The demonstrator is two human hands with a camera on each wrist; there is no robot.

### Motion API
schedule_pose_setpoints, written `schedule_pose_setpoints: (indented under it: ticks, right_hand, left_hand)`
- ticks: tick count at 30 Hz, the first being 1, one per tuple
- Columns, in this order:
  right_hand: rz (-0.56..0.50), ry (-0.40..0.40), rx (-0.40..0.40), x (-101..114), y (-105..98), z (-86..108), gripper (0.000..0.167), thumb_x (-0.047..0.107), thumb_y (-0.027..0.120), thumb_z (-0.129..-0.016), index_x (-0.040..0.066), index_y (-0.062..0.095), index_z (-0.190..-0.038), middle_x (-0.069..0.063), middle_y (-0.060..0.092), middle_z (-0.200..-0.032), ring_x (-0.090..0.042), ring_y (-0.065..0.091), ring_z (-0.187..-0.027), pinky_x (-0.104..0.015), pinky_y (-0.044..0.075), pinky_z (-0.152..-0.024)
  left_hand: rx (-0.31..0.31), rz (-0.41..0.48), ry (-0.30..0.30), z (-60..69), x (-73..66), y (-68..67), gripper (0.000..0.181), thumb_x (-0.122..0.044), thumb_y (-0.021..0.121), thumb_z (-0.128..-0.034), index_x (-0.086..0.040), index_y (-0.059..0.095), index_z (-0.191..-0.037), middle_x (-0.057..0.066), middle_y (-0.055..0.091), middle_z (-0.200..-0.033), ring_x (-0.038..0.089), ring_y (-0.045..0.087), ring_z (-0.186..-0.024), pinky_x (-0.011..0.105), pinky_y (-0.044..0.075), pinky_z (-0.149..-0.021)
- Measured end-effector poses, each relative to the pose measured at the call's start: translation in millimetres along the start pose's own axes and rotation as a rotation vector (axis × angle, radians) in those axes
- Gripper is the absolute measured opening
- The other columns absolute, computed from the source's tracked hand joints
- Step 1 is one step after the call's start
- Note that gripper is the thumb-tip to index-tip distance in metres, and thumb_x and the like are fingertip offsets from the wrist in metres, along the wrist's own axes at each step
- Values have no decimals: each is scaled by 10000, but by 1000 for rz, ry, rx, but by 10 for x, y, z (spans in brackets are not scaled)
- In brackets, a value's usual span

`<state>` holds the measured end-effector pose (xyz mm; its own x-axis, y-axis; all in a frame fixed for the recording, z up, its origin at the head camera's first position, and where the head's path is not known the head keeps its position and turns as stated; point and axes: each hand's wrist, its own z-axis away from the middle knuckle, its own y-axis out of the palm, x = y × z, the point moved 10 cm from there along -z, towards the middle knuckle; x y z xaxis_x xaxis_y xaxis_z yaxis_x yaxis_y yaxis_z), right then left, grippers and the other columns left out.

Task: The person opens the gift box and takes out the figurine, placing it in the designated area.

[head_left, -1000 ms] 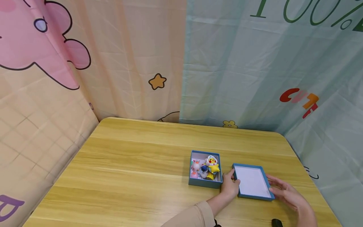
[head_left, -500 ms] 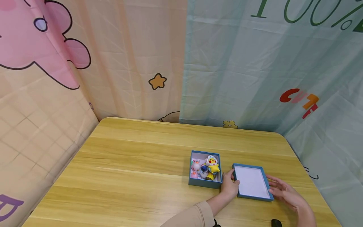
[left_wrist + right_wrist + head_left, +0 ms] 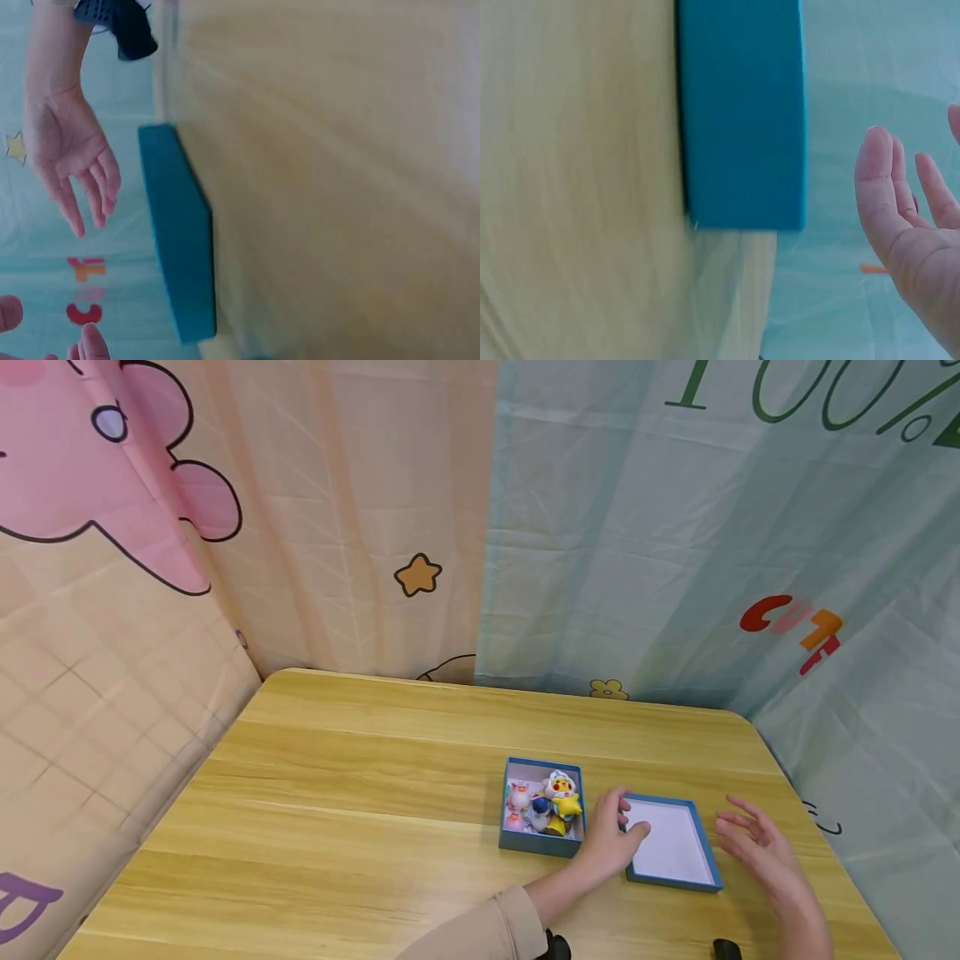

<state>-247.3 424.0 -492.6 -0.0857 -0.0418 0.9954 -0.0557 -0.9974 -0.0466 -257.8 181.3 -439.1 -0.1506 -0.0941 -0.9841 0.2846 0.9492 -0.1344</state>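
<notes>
A shallow blue box lid (image 3: 671, 843) lies on the table with its white inside facing up. My left hand (image 3: 609, 839) hovers at the lid's left edge, fingers loosely bent around nothing. To the right of the lid, my right hand (image 3: 768, 856) is lifted clear of it with fingers spread. Left of both hands stands a blue box (image 3: 536, 843) without its cover, holding several small toy figures, among them a yellow figure (image 3: 562, 797) with a white hood. In the right wrist view the lid's side (image 3: 742, 120) stands apart from my right hand (image 3: 919, 232).
The wooden table (image 3: 337, 793) stretches far to the left of the box. Printed curtains (image 3: 637, 527) hang behind and beside it. A small black object (image 3: 726, 950) sits at the near edge, below the lid.
Both hands have let go of the lid. The left has risen slightly, its thumb now over the lid's edge; the right has drawn up and away to the right. The lid lies nearly where it was.
</notes>
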Motion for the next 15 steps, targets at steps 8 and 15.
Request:
schedule_pose_setpoints:
  ticks: [8,15]
  right_hand:
    - [-47,-151,103,199,430,-97,590,135,542,-918,186,224,-1412,-13,498,-1151,-98,615,-949,-252,505,-767]
    - [-24,-182,201,740,1156,103,517,33,445,-946,166,207,-1385,41,506,-1116,-110,604,-960,-249,498,-786]
  left_hand:
    - [25,-192,167,-85,-314,-477,420,-169,603,-863,-104,461,-1253,4,480,-1113,165,462,-1005,232,419,-816]
    - [62,-513,241,-121,-340,-796,488,-248,622,-855,-133,452,-1297,20,457,-1276,208,409,-1183,353,411,-912]
